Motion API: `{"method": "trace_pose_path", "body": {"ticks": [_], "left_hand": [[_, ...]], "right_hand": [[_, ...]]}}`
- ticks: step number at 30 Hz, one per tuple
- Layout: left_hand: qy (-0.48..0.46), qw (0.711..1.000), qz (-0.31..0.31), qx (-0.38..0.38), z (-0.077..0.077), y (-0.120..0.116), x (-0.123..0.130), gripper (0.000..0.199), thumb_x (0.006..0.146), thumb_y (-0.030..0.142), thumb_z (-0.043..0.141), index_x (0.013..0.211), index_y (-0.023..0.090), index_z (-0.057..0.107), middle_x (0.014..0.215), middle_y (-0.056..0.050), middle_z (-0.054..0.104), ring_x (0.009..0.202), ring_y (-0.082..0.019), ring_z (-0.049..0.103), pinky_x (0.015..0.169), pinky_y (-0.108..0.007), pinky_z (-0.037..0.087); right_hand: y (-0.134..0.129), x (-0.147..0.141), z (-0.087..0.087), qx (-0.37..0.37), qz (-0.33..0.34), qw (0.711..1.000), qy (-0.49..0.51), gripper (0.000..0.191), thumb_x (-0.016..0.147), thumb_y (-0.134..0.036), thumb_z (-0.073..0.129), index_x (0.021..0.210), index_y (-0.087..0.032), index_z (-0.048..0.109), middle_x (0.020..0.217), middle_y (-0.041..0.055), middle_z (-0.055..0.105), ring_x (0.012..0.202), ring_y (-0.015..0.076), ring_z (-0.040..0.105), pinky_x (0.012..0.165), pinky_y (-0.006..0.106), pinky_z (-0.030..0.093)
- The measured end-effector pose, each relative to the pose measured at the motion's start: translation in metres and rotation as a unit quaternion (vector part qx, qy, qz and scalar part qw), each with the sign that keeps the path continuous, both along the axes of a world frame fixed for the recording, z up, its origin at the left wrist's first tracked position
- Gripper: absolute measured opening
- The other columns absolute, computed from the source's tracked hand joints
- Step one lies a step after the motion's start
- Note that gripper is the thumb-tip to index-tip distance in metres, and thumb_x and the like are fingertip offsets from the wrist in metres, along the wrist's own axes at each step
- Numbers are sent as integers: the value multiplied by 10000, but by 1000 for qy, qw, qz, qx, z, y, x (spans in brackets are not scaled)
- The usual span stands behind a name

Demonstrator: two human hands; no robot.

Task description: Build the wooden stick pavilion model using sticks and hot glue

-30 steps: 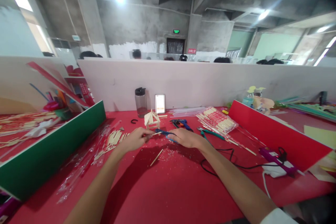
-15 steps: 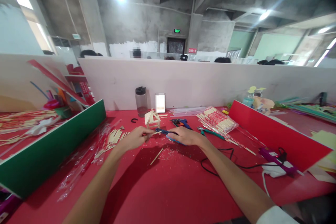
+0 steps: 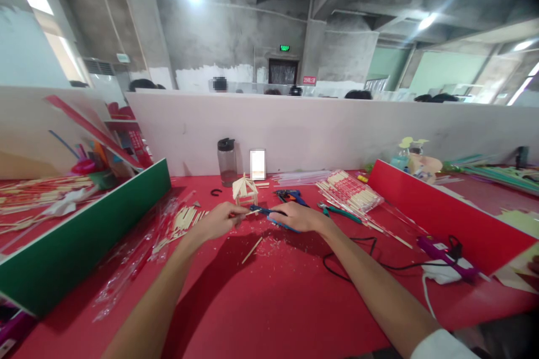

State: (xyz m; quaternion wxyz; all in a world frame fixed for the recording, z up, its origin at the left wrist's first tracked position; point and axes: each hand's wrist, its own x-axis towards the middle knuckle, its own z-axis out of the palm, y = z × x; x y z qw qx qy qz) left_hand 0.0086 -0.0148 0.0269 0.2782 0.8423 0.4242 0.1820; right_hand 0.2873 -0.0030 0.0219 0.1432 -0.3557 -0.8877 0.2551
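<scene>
My left hand (image 3: 221, 221) pinches a short wooden stick (image 3: 251, 212) between thumb and fingers. My right hand (image 3: 301, 217) is closed around blue-handled pliers (image 3: 261, 210), whose jaws point left and meet the stick. Just behind both hands stands a small pavilion model (image 3: 245, 190) of wooden sticks with a peaked roof. One loose stick (image 3: 251, 251) lies on the red table in front of the hands, among scattered tiny chips. Whether the jaws are closed on the stick is too small to tell.
Cut sticks (image 3: 185, 220) lie at left beside plastic wrapping. Behind stand a bottle (image 3: 227, 162) and a phone (image 3: 258, 164). Green-handled pliers (image 3: 343, 213), packed sticks (image 3: 351, 193) and a purple glue gun (image 3: 442, 255) with a black cable are at right. Green (image 3: 92, 233) and red (image 3: 446, 216) boards flank the space.
Both hands, the stick and the pliers hold nearly the same pose; the view has shifted very slightly. Part of another person's hand now shows at the far right edge.
</scene>
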Motion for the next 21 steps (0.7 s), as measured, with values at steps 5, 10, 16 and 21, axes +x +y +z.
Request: {"method": "trace_pose_path", "body": {"ticks": [5, 10, 16, 21], "left_hand": [[-5, 1000, 8, -4, 4, -3, 2, 383, 896, 318, 434, 1043, 151, 745, 664, 3, 531, 638, -141, 453, 624, -236, 343], [-6, 1000, 7, -5, 4, -4, 2, 364, 877, 292, 441, 1023, 150, 742, 641, 16, 476, 609, -127, 393, 596, -231, 307], [2, 1000, 5, -9, 0, -1, -1, 330, 853, 257, 441, 964, 150, 733, 633, 19, 464, 597, -125, 379, 580, -234, 295], [-6, 1000, 1, -13, 1, -2, -1, 322, 840, 251, 442, 942, 141, 727, 636, 16, 465, 601, -128, 385, 582, -234, 305]], "right_hand": [[1, 0, -1, 23, -7, 1000, -13, 461, 997, -520, 393, 905, -163, 669, 856, 56, 702, 740, 174, 600, 694, 251, 378], [1, -1, 0, 27, -15, 999, -13, 466, 993, -516, 406, 923, -152, 688, 873, 69, 715, 733, 175, 596, 690, 253, 376], [0, -1, 1, 17, -10, 1000, -18, 487, 995, -529, 392, 911, -150, 686, 851, 59, 709, 715, 168, 595, 679, 249, 372], [0, -2, 1, 24, -16, 999, -19, 462, 992, -517, 407, 917, -158, 688, 848, 57, 710, 720, 169, 598, 683, 250, 365]]}}
